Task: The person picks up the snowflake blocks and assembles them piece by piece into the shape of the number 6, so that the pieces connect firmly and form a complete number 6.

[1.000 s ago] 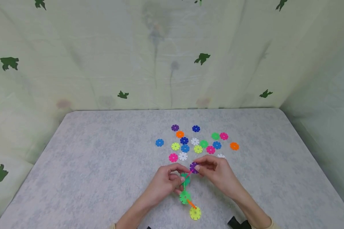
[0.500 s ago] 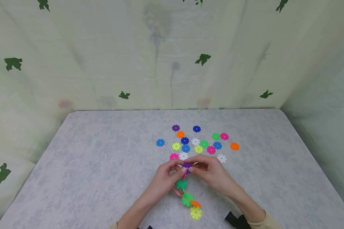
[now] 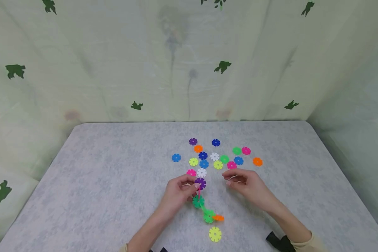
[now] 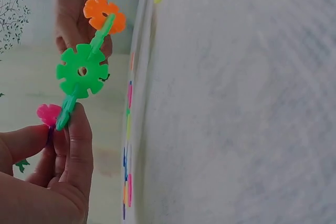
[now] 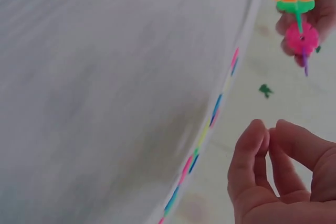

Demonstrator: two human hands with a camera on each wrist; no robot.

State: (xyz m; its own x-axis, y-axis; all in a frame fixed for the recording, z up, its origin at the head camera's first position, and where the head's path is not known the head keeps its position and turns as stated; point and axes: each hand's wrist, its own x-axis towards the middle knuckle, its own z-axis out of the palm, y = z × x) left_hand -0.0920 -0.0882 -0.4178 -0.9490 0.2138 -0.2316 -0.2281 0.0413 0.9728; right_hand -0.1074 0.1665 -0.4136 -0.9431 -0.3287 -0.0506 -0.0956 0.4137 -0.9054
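My left hand [image 3: 177,192] pinches a purple notched plastic disc [image 3: 202,182] between thumb and fingers. From that disc hangs a chain of interlocked discs: a pink one [image 4: 49,114], a teal one [image 3: 197,202], green ones [image 4: 68,71] and an orange one [image 4: 118,22] at the far end. Just right of the chain, my right hand [image 3: 250,187] hovers over the table with fingers loosely bent. Nothing is between its thumb and fingertips in the right wrist view. A yellow disc [image 3: 215,234] lies on the table below the chain, nearest to me.
Beyond the hands, loose notched discs lie scattered on the grey tabletop [image 3: 113,168], among them a white one [image 3: 201,172], a pink one [image 3: 231,165] and an orange one [image 3: 257,161]. A pale curtain [image 3: 113,70] with green leaf shapes closes off the back and sides.
The right hand brought the purple disc to the pink one on the chain, then let go and drew back right. The left hand's pinch shifted up from the teal disc to the purple disc.
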